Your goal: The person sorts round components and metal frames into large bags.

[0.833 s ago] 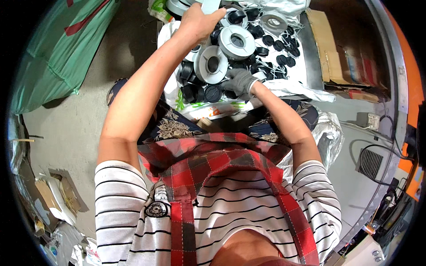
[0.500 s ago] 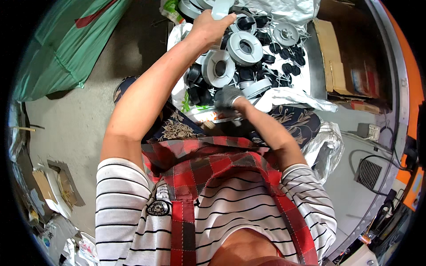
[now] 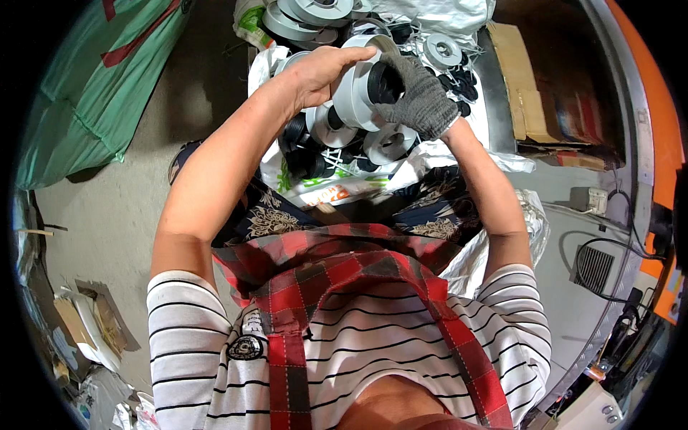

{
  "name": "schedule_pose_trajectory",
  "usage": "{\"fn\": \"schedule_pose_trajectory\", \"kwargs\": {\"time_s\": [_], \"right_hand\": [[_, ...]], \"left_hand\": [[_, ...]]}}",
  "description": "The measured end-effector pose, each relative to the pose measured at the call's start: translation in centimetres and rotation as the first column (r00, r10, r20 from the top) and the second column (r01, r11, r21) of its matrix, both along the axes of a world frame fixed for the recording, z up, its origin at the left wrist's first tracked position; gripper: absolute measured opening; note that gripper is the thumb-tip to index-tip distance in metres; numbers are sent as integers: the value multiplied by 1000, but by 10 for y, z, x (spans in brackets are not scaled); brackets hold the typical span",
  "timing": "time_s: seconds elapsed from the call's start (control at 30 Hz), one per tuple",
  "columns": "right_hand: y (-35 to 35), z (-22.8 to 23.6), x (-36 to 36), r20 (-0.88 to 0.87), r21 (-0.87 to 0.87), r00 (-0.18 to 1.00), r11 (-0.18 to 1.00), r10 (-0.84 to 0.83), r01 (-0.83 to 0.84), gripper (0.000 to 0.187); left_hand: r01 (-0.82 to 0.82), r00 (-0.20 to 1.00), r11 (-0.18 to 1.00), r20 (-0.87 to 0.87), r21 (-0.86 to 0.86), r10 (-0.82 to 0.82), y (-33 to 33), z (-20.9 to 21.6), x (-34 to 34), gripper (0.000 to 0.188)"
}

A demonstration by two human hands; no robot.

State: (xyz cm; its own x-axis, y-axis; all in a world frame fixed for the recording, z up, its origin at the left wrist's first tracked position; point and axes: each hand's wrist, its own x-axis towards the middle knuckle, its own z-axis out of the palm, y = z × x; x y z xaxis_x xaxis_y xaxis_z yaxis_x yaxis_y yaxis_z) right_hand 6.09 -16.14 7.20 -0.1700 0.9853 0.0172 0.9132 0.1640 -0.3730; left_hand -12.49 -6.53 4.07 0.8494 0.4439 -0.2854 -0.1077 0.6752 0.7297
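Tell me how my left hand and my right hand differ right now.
Your left hand is bare, while your right hand wears a dark grey knitted glove. The left hand grips a pale grey round part from its left side; the right hand curls around a black piece at that part's right side. Both hands are raised close together.

Left hand (image 3: 326,74) opposite curled right hand (image 3: 421,99)
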Motion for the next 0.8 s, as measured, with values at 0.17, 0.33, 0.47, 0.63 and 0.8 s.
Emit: {"fn": "schedule_pose_trajectory", "kwargs": {"time_s": [0.17, 0.33, 0.47, 0.63, 0.8], "right_hand": [[1, 8, -6, -156, -30, 986, 998, -61, 57, 83], [16, -48, 44, -377, -399, 895, 914, -237, 73, 75], [17, -19, 1, -512, -251, 837, 965, -196, 73, 63], [48, -84, 50, 109, 223, 990, 968, 93, -115, 57], [45, -130, 49, 164, -217, 960, 941, -228, 261, 84]], "left_hand": [[-1, 994, 999, 107, -44, 6, -6, 4, -2, 37], [-48, 995, 990, 98, 130, 35, -9, 1, 7, 36], [-113, 992, 966, 77, 232, 97, -12, -5, 8, 41], [90, 898, 501, -287, 861, 333, -17, -4, 8, 60], [687, 606, 25, -591, 726, 533, -17, -39, -1, 79]]}}
